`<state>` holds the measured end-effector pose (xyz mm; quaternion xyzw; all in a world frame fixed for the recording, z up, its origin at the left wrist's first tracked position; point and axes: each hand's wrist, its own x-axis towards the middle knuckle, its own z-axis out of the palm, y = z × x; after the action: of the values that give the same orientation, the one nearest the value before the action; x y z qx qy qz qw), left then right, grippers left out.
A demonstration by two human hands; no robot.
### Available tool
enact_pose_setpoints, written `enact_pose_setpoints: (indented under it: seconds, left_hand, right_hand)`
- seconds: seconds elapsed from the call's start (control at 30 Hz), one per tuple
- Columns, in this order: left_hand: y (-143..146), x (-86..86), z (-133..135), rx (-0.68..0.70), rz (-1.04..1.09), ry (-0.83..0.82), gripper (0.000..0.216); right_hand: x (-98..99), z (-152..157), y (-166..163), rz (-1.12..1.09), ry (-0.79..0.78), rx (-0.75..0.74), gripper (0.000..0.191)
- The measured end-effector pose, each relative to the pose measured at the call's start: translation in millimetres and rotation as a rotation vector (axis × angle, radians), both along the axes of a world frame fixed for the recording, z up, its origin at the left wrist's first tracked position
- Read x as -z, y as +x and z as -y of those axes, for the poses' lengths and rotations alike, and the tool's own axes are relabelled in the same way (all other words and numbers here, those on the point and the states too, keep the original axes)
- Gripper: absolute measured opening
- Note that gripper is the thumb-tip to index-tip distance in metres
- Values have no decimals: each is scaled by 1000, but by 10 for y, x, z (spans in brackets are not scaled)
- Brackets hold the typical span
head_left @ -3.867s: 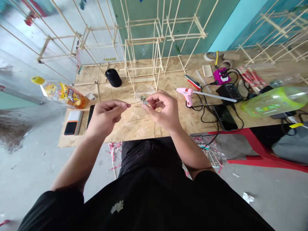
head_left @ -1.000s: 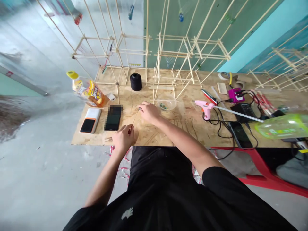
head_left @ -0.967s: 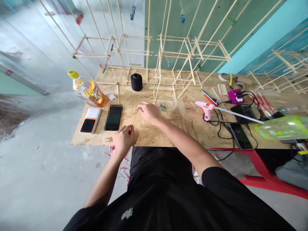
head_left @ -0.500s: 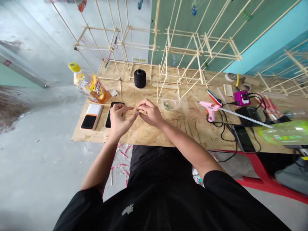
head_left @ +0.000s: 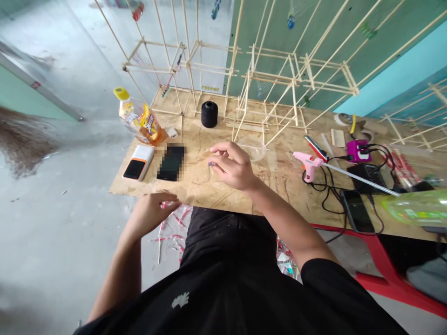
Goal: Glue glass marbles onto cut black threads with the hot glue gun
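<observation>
Tan chipboard, its flakes pressed flat and streaked with darker chips, makes the bench point(head_left: 195, 191). Above it, near the middle, the right hand point(head_left: 233, 168) has a small, shiny, glassy bead point(head_left: 211, 164) pinched at the fingertips, the upper fingers curved loosely over it. The left hand point(head_left: 150, 213) is well apart from it, at the bench's front edge, palm down and fingers bent; I cannot tell whether its grip is bare or has a fine thread in it.

The step in hand looks like bead handling, perhaps with thread. As I judge it, the next move calls for a steady pinch on the right, since so smooth and small a piece could slip, and for the left fingers to come close to it.

Just behind the right hand is a thin, clear plastic bowl point(head_left: 257, 151), partly hidden. Farther back stands a matte black spool point(head_left: 209, 115) of wound thread, squat and rounded. Slender, pale wooden sticks, crossed and joined, form an airy, boxy frame point(head_left: 272, 78), with glossy blue beads point(head_left: 291, 22) hanging higher up. Rightward lie a smooth pink glue gun point(head_left: 310, 164) with a long whitish stick and loops of black cable.
</observation>
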<state>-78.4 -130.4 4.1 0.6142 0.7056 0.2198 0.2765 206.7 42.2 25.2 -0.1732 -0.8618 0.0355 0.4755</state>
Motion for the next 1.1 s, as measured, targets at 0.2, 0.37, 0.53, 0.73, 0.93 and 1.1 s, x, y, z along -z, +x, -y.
enact_pose_setpoints:
  seconds: [0.2,0.37,0.53,0.73,0.93,1.1]
  left_hand:
    - [-133,-355,418,19,80,110,30]
    - [424,-795,320,-53,443,439,29]
    - [878,-913,210,-26,518,464,27]
    - [982,-729,66,-75,440,437,19]
    - [932,-618,51,-88,386,420,8]
    - [839,-473,-46,-132,388,405,12]
  right_hand:
    - [-231,389,-39,-105,1,-129,18]
    - [-453,728,-49,-104,-87,-185,22]
    - [-501,860,-60,-116,31,-145,21]
    - [-268,770,-71,-6,43,-93,19]
    - [-166,718,-124,41,68,-89,13]
    - [-130,671,-116,79,73,-79,26]
